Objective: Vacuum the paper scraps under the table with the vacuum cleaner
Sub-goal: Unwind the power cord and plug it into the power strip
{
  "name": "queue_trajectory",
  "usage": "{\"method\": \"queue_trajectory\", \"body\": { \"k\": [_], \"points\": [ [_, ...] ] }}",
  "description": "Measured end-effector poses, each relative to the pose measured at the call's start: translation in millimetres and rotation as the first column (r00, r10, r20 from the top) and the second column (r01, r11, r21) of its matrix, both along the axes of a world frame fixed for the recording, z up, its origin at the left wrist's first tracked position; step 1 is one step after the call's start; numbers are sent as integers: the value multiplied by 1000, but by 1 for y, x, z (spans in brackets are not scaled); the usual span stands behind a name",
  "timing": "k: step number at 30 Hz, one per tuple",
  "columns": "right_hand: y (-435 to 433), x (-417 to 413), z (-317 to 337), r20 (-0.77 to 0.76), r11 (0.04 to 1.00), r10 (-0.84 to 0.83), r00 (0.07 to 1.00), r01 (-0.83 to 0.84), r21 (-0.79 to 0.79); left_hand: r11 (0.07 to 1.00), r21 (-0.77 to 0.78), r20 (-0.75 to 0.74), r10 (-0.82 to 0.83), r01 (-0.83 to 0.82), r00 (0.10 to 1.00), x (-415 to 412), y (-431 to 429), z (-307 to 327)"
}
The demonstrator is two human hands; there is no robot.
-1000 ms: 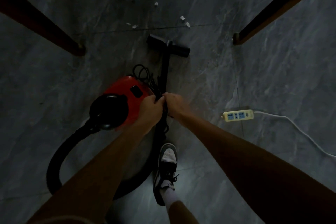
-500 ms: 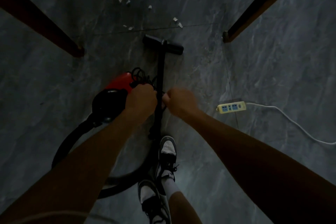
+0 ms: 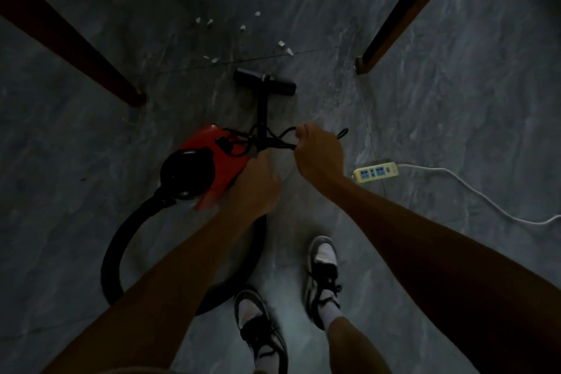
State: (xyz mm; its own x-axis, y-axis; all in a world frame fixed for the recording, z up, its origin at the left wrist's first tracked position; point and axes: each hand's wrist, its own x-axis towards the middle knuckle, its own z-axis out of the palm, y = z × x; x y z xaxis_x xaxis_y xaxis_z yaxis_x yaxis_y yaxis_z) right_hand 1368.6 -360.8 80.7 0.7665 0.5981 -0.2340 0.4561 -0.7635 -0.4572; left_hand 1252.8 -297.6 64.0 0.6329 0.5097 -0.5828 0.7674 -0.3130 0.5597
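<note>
A red and black vacuum cleaner (image 3: 209,161) sits on the grey floor, its black hose (image 3: 121,240) looping back toward my feet. Its wand runs forward to the black floor nozzle (image 3: 264,85). Several white paper scraps (image 3: 243,29) lie just beyond the nozzle, between the table legs. My right hand (image 3: 318,155) is shut on loops of the vacuum's black power cord (image 3: 282,138), pulled out to the right. My left hand (image 3: 255,185) is closed at the wand beside the red body, where the cord is bunched.
Two dark wooden table legs (image 3: 133,97) (image 3: 364,65) stand left and right of the scraps. A cream power strip (image 3: 375,172) with a white cable (image 3: 473,191) lies on the floor to the right. My two feet in black-and-white shoes (image 3: 323,270) stand behind the vacuum.
My hands were together on the cord bundle; now my right hand has pulled cord loops away to the right. My second foot has stepped into view.
</note>
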Motion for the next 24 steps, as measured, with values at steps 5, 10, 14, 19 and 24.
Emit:
{"method": "queue_trajectory", "body": {
  "k": [5, 10, 14, 19, 24],
  "points": [
    [-10, 13, 4, -7, 996, -13, 1000, 14, 88, 953, 293, 133, -119, 75, 984, 33, -8, 12],
    [-30, 44, 8, -158, 943, -119, 980, 162, 292, 880, 443, 74, -225, 170, 972, 73, -8, 3],
    [-51, 74, 21, -236, 902, -127, 963, 211, 377, 879, 442, 149, -271, 181, 951, 104, -15, 17],
    [-76, 116, 24, -325, 752, -403, 856, 512, 415, 927, 368, 240, -170, 72, 956, 153, -38, 46],
    [-102, 153, 29, -473, 775, -347, 810, 532, 342, 933, 359, 305, -139, 22, 942, 183, -44, 55]
  ]
}}
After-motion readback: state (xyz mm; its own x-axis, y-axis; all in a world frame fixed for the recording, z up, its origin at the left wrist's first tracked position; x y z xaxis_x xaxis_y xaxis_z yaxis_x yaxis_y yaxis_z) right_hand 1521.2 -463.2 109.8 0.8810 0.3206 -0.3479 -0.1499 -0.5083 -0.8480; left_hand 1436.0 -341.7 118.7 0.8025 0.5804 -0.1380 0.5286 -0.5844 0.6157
